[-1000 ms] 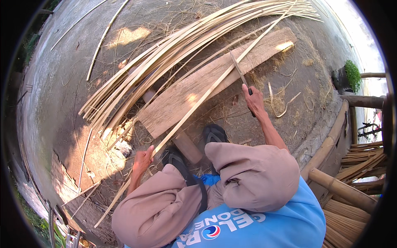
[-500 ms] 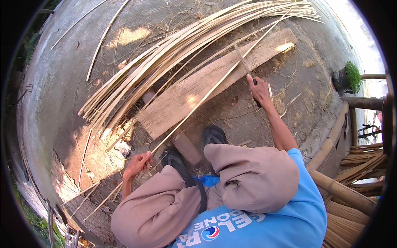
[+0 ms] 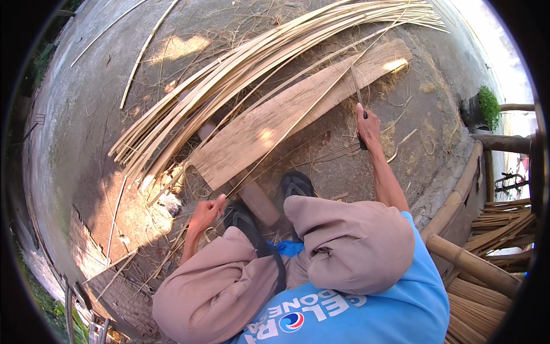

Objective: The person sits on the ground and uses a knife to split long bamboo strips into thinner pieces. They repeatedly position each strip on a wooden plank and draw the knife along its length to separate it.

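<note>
My left hand (image 3: 207, 212) is closed, pinching the near end of a long thin bamboo strip (image 3: 314, 107). This strip slants away to the upper right, across a long wooden board (image 3: 238, 150) and past the far bundle. In my right hand (image 3: 369, 127) is a knife (image 3: 356, 86), gripped by its dark handle. Its blade points away from me over the right part of the board, the tip touching or very close to the strip. The board is tilted, lying partly over a wooden block (image 3: 259, 202) near my feet.
A large bundle of pale bamboo strips (image 3: 229, 74) lies beyond the board. Thin shavings litter the ground around it. My sandalled feet (image 3: 298, 186) are close to the board. On the right stand a bamboo rail (image 3: 470, 266), more bundled strips (image 3: 478, 304) and a potted plant (image 3: 488, 109).
My left hand has moved up and right, toward the board. The right hand has shifted slightly right, and the knife blade now points more straight away. The strip looks turned, showing a narrower edge.
</note>
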A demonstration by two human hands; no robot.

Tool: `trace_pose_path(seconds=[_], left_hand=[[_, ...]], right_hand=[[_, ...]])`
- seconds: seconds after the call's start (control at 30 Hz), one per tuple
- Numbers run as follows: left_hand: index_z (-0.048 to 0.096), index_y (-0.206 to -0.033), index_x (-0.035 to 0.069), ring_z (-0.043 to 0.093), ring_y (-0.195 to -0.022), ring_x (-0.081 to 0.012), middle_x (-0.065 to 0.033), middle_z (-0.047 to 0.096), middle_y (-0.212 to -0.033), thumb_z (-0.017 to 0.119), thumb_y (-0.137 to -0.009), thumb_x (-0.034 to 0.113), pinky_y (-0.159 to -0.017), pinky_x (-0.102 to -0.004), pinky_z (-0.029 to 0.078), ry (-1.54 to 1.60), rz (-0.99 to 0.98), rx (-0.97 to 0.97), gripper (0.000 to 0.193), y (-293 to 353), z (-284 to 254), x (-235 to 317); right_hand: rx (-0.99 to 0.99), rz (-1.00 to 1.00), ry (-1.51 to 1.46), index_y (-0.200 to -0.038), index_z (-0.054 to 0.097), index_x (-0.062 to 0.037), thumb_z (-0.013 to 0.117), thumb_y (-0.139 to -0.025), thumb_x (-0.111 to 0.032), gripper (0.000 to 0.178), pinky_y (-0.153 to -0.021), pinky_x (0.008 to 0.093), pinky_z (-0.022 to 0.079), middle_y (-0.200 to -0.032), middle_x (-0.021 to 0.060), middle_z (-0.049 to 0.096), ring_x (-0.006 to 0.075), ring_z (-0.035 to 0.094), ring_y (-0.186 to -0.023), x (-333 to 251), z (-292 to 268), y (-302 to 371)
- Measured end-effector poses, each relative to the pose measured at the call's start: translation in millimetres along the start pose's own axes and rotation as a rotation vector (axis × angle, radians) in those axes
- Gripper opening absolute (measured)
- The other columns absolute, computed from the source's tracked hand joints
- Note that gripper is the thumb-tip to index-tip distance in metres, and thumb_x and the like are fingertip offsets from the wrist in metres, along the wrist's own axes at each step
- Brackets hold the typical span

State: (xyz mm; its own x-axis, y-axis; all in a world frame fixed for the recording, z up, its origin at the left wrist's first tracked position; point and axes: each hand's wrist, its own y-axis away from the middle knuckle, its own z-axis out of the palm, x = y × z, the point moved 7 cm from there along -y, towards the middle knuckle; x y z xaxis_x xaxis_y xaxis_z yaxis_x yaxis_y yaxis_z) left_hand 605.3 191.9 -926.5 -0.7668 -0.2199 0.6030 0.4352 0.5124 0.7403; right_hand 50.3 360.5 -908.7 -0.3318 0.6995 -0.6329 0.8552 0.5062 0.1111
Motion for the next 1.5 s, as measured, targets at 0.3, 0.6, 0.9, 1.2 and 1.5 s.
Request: trace_pose_path(seconds=[0.3,0.6,0.9,1.2,1.5], left_hand=[[0.072,-0.073,0.006,0.064,-0.060,-0.0364,-0.0166,0.061,-0.060,0.055,-0.103,0.050,-0.062,-0.0459,0.050,-0.344,0.284,0.446,0.056,21,18,-21],[0.077,-0.083,0.012,0.066,-0.063,-0.0403,-0.0182,0.066,-0.066,0.056,-0.103,0.050,-0.060,-0.0480,0.051,-0.472,0.309,0.603,0.048,23,24,-20],[0.069,-0.078,0.001,0.052,-0.051,-0.0258,-0.0124,0.050,-0.055,0.053,-0.105,0.050,-0.052,-0.0417,0.038,-0.332,0.172,0.406,0.058,79,-48,-81],[0.071,-0.084,0.006,0.054,-0.054,-0.0279,-0.0117,0.054,-0.057,0.052,-0.104,0.053,-0.054,-0.0413,0.040,-0.428,-0.102,0.395,0.055,121,-69,-150],[0.075,-0.120,0.008,0.067,-0.071,-0.0239,-0.0142,0.072,-0.082,0.074,-0.095,0.027,-0.067,-0.0326,0.050,-0.211,0.514,0.585,0.031,56,6,5]], right_hand=[[-0.519,-0.537,0.046,-0.085,0.061,-0.0012,0.063,-0.098,-0.052,0.053,-0.060,0.0514,0.049,-0.065,0.0239,0.062,0.0472,0.065,-0.066,-113,95,222],[-0.401,-0.297,0.078,-0.084,0.060,0.0000,0.060,-0.099,-0.055,0.057,-0.057,0.0490,0.048,-0.062,0.0228,0.061,0.0421,0.064,-0.062,-85,63,124],[-0.185,-0.156,0.109,-0.077,0.060,0.0021,0.057,-0.099,-0.059,0.065,-0.064,0.0517,0.048,-0.062,0.0247,0.060,0.0416,0.064,-0.065,-48,26,34],[-0.181,-0.123,0.143,-0.078,0.061,0.0017,0.052,-0.100,-0.063,0.069,-0.059,0.0478,0.051,-0.060,0.0186,0.061,0.0325,0.066,-0.058,-40,10,-33],[-0.281,-0.091,-0.173,-0.078,0.058,0.0035,0.057,-0.103,-0.052,0.061,-0.052,0.0401,0.046,-0.056,0.0144,0.054,0.0231,0.061,-0.051,-67,69,52]])
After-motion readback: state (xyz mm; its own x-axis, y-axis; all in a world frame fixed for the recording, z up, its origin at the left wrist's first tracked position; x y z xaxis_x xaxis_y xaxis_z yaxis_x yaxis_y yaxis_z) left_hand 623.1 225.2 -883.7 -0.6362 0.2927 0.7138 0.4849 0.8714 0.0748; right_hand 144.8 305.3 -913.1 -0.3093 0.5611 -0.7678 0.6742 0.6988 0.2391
